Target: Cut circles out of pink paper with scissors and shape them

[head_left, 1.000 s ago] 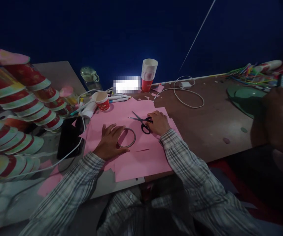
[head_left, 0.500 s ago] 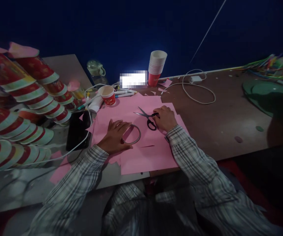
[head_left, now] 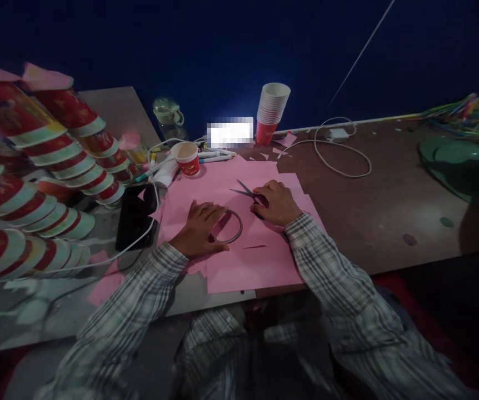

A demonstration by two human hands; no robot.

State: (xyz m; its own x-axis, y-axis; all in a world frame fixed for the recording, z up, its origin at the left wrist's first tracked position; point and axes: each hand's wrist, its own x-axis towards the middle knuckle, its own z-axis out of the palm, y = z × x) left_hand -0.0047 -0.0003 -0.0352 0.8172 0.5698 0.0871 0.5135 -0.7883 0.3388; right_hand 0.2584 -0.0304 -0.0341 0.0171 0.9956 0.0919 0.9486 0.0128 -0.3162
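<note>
Wall (head_left: 160, 44) (dark blue) stands behind the tabletop (head_left: 356, 233), whose surface is brown at right and paler at left. Leaning stacks of red-and-white cups (head_left: 35, 125) fill the left side; pink paper tops the two rearmost. Overlapping pink sheets (head_left: 256, 272) lie at centre, directly in front of the person. A green plate (head_left: 452, 161) is at far right, near a tangle of coloured strands (head_left: 468, 119). An upright stack of paper cups (head_left: 270, 119), slightly tilted, is positioned at the rear edge. A black flat device (head_left: 133, 219) lies left of the sheets, with a white cable crossing its right side.

Right grip (head_left: 280, 204): closed around the handles of the scissors, over the right half of the sheets. Left grip (head_left: 200, 229): fingers and thumb spread about the left side of the ring; whether it clasps the ring cannot be told. A single red-and-white cup (head_left: 189, 166) stands at the rear left of the sheets. The scissors (head_left: 250, 194) point left, blades parted. The grey ring (head_left: 242, 226) is over the sheets, just below and left of the scissors. A thin dark sliver (head_left: 255, 246) (strip or slit, indistinguishable) shows below the ring.
</note>
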